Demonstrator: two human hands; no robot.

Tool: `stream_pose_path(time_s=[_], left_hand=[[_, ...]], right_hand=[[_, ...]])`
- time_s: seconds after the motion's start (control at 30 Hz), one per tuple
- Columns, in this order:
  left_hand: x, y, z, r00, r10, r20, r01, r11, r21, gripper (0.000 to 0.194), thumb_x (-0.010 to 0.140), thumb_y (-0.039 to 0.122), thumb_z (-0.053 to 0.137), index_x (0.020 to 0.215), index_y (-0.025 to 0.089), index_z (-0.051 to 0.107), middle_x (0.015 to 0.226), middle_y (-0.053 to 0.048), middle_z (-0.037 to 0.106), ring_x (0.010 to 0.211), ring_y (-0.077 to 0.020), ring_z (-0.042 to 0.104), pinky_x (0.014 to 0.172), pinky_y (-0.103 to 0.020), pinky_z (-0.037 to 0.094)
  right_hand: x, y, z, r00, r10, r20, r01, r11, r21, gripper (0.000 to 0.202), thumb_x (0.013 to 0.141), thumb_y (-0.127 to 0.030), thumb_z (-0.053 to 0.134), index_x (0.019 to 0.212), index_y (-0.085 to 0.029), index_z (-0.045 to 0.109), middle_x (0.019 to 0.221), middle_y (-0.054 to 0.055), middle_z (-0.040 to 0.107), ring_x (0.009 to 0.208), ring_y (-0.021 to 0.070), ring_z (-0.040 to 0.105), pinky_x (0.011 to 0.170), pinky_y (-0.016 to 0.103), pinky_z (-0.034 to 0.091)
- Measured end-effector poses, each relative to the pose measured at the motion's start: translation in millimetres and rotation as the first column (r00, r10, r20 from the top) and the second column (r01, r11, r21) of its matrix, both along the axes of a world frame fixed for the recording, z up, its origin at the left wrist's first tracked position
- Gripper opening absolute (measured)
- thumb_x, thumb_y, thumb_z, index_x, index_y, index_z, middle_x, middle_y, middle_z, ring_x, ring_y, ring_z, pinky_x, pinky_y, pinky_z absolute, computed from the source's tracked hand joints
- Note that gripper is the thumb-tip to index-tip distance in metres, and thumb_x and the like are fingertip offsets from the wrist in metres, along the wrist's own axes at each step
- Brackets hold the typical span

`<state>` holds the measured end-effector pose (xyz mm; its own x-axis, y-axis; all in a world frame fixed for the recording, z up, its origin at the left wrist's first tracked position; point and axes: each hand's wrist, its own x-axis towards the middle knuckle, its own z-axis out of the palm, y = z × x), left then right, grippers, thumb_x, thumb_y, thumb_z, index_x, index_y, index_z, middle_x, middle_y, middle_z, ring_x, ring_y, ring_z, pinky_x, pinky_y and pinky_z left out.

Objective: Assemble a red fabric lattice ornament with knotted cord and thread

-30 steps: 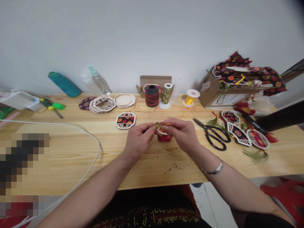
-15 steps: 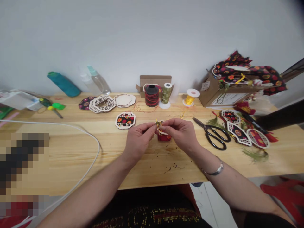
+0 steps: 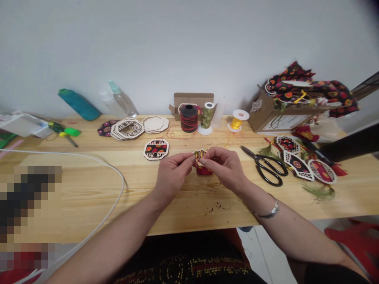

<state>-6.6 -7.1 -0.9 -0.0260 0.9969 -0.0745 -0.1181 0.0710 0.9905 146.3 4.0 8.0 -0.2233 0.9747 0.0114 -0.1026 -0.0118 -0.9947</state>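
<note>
Near the middle of the wooden table, my left hand and my right hand meet with fingertips pinched on thin yellow cord. A small dark red piece shows just below the fingertips, partly hidden by them. An octagonal lattice piece with patterned fabric lies flat to the left of my hands. Black-handled scissors rest to the right of my right hand.
Spools of dark red cord, green thread and yellow cord stand behind. A cardboard box holds fabric at back right. A white cable curves across the left. Lattice pieces lie at right.
My right fingertips have shifted slightly, and more of the yellow cord shows between my hands. My left hand stays nearly in place.
</note>
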Motion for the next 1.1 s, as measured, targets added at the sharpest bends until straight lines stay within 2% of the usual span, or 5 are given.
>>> stream_pose_path(time_s=[0.37,0.6,0.77,0.93,1.1], left_hand=[[-0.1,0.7,-2.5,1.0,-0.013,-0.006,0.013,1.0,-0.002,0.023,0.072,0.035,0.075,0.084,0.016,0.079,0.052,0.003,0.052,0.049,-0.0067,0.038,0.046,-0.021,0.028],[0.8,0.3,-1.2,1.0,-0.014,-0.015,0.014,1.0,0.001,0.022,0.072,0.033,0.075,0.086,0.017,0.08,0.053,0.002,0.053,0.049,-0.0065,0.037,0.046,-0.022,0.026],[0.9,-0.2,1.0,0.996,0.001,-0.089,0.002,0.999,0.034,0.019,0.074,0.029,0.072,0.088,0.019,0.08,0.052,0.003,0.054,0.048,-0.0069,0.039,0.046,-0.021,0.03],[1.7,-1.0,3.4,0.986,0.049,-0.162,-0.033,0.994,0.1,0.017,0.074,0.023,0.071,0.088,0.02,0.08,0.058,0.0,0.066,0.054,-0.0106,0.052,0.052,-0.023,0.041],[1.8,-2.7,2.2,0.958,0.118,-0.262,-0.064,0.976,0.206,0.017,0.076,0.019,0.07,0.09,0.021,0.079,0.082,-0.003,0.077,0.073,-0.0151,0.067,0.07,-0.026,0.052]], right_hand=[[3.0,3.0,-3.8,0.995,0.057,0.079,-0.056,0.998,-0.009,0.018,0.072,-0.031,0.071,0.066,-0.016,0.062,0.057,-0.001,0.06,0.054,0.0104,0.056,0.054,0.025,0.047],[1.8,3.5,-1.5,0.994,0.065,0.083,-0.063,0.997,-0.033,0.018,0.071,-0.031,0.071,0.065,-0.016,0.062,0.057,-0.001,0.061,0.054,0.0106,0.056,0.053,0.024,0.046],[1.5,3.3,-1.9,0.995,0.062,0.075,-0.061,0.998,-0.018,0.02,0.07,-0.033,0.072,0.065,-0.016,0.062,0.058,-0.001,0.061,0.054,0.0103,0.056,0.053,0.024,0.045],[1.1,3.5,-1.0,0.996,0.052,0.078,-0.049,0.998,-0.038,0.025,0.069,-0.037,0.074,0.065,-0.016,0.062,0.057,-0.001,0.06,0.054,0.0103,0.056,0.052,0.023,0.044],[0.9,3.9,1.6,0.997,0.049,0.06,-0.047,0.998,-0.032,0.027,0.068,-0.038,0.075,0.063,-0.016,0.061,0.056,-0.002,0.059,0.053,0.0092,0.054,0.051,0.023,0.044]])
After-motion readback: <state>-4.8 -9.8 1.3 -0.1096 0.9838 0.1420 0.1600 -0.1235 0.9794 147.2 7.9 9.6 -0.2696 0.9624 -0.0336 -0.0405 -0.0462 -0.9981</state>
